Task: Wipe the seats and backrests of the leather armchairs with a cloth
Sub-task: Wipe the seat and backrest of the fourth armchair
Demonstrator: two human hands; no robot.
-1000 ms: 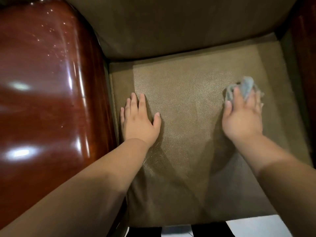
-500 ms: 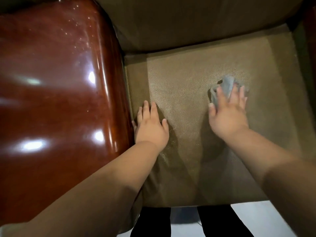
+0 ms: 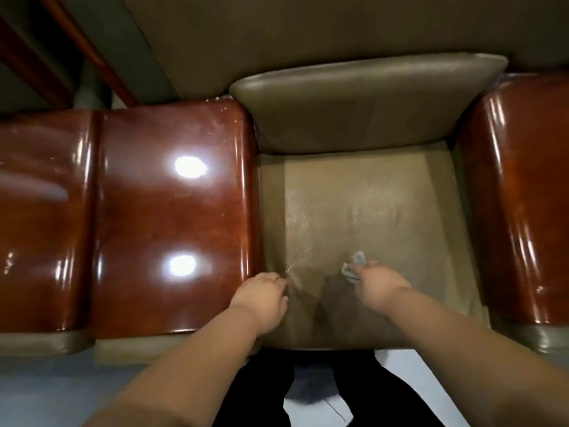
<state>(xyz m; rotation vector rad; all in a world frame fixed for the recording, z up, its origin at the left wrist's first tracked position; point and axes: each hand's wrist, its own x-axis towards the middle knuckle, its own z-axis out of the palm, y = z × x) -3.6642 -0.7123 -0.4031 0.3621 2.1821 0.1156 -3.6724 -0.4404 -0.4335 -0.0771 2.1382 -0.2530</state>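
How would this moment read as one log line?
right hand: holds cloth on seat front | left hand: bare, on seat | backrest: untouched

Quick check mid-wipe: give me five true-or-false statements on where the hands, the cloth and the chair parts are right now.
1. The right hand holds the cloth. True.
2. The cloth is on the backrest. False: it is low on the seat, near its front edge.
3. The left hand is at the seat's left side, beside the glossy wooden armrest. True.
4. The left hand also holds a cloth. False: no cloth shows in it.
5. A cushion lies on the seat. False: the seat is bare apart from the hands and cloth.
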